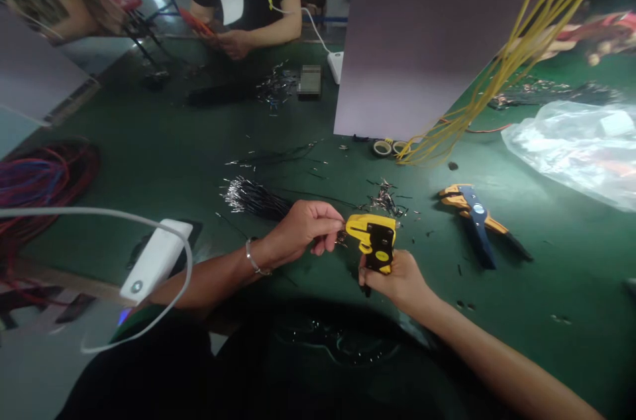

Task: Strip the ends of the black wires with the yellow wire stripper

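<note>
My right hand (397,277) is wrapped round the handle of a yellow and black wire stripper (381,239), its jaws pointing left. At those jaws, the fingertips of my left hand (314,226) are pinched together; whatever thin piece they hold is too small and hidden to make out. Behind my left hand lies a bundle of black wires (258,200) with bright ends. A small heap of cut wire scraps (386,198) sits just beyond the stripper. Farther right rests a second wire stripper (474,211), blue and orange.
Yellow wires (489,99) hang over a grey panel (412,42) at the back right. A clear plastic bag (576,148) lies at right. Red and blue cables (40,178) are coiled at left, near a white power strip (156,261). Across the table, another person's hands (236,44) hold something orange.
</note>
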Tool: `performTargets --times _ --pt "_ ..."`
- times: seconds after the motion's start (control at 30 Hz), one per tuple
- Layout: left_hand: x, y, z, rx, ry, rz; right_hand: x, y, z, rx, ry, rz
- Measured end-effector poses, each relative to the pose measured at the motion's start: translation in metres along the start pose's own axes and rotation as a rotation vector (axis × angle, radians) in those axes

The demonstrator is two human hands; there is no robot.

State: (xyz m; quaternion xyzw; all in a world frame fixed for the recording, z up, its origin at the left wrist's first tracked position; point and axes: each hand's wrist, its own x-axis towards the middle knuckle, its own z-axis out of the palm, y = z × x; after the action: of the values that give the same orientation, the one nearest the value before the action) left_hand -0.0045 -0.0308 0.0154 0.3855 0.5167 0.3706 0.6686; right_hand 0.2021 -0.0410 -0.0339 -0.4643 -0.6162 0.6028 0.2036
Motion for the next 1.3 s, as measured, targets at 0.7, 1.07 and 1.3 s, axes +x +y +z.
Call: performTargets --times 0.7,1.07,1.3 --pt "-0.005 0.001 0.003 0.348 0.132 0.126 0.005 0.0 -0.002 0.1 -0.069 0.063" --pt "-0.001 0.004 -0.003 0.278 0.066 0.135 0.007 0.003 -0.012 0.152 -0.039 -0.043" --pt "0.004 -0.001 -0.005 0.248 0.103 0.137 0.009 0.001 -0.017 0.337 -0.034 -0.07"
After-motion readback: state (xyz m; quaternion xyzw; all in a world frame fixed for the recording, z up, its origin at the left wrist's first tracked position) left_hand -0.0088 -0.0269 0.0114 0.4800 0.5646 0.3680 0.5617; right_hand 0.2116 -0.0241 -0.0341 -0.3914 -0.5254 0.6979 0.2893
